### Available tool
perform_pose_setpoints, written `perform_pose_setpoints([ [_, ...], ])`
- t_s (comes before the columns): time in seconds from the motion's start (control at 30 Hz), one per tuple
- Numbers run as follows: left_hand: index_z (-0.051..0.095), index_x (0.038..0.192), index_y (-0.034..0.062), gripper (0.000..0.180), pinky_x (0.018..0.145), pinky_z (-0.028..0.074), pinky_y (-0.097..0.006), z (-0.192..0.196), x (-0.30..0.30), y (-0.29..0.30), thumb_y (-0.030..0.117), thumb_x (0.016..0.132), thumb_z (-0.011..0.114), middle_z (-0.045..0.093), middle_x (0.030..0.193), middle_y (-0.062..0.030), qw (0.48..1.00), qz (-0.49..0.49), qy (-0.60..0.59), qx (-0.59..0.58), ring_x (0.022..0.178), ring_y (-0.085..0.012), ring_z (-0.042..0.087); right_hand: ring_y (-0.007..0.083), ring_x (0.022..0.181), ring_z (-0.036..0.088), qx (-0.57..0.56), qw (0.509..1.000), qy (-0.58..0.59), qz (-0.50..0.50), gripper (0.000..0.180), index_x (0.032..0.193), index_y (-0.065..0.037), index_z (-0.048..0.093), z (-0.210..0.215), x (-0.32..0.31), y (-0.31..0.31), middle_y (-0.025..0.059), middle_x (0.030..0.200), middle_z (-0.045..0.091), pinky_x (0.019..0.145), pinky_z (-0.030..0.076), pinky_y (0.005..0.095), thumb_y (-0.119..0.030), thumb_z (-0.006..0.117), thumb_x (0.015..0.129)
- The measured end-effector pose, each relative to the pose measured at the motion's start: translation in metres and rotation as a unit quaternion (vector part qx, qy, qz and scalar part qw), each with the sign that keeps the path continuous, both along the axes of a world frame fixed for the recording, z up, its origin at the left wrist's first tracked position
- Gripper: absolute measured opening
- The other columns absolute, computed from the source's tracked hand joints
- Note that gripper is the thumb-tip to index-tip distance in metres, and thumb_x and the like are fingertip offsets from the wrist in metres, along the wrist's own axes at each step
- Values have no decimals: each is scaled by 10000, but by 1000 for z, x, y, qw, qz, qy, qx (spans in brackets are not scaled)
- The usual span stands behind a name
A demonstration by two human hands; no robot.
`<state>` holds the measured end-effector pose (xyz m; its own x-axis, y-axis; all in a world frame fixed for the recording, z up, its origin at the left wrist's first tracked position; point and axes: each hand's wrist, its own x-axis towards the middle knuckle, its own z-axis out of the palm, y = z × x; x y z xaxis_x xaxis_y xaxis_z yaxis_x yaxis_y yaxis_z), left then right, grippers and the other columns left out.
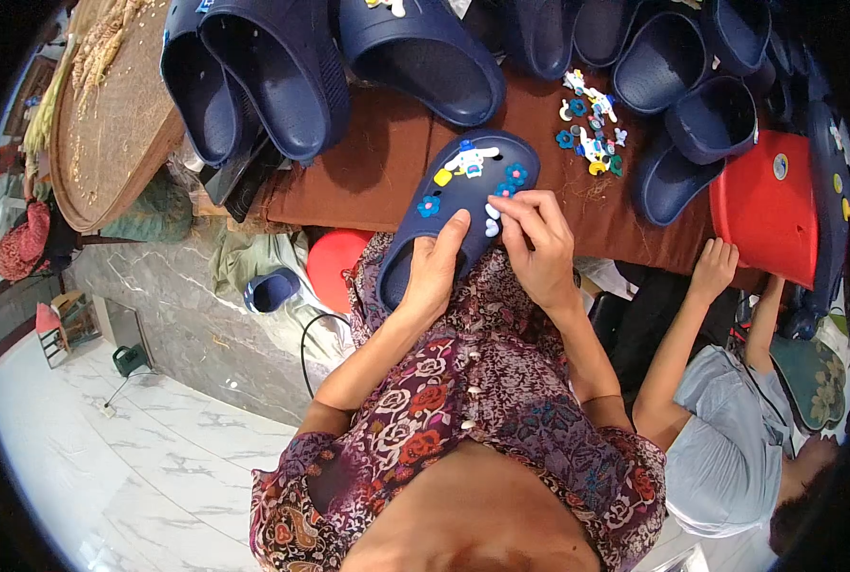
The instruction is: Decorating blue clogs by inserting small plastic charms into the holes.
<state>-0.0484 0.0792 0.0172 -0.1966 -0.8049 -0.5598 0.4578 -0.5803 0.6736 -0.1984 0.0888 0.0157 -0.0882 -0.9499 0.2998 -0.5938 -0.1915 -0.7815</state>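
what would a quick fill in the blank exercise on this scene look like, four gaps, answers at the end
1. The person's left hand holds a dark blue, round-toed rubbery clog, while their ____ hand is at the small white charms on it.
2. The blue, flower-shaped charms on the clog have ____ centres.
3. The loose, multicoloured small charms lie on ____ cloth.
4. The large, smooth plastic piece beside another person's hand is ____.

Missing words: right; pink; brown; red.

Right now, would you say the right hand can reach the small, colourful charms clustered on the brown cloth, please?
Probably yes: only brown cloth seems to separate the right hand from the charms, though it is busy at the navy, round-toed clog.
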Motion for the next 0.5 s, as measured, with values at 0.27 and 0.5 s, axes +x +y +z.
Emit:
perform_pose_setpoints([
  [0.27,572,1243,-42,379,908,522,-292,-10,1,2,249,1001,588,658,1174,-98,1000,3,-4,-9,1053,-149,646,266,904,629,23,998,-14,49,224,1054,-61,734,8,-10,-7,97,926,622,805,509,371,-64,728,830],
  [0.5,593,1228,-35,318,910,509,-293,-9,0,1,198,1014,564,657,1170,-89,1000,2,17,-17,1028,-134,631,261,890,633,12,998,-11,69,217,1027,-52,741,7,-18,-9,89,931,673,786,507,362,-32,730,810],
])
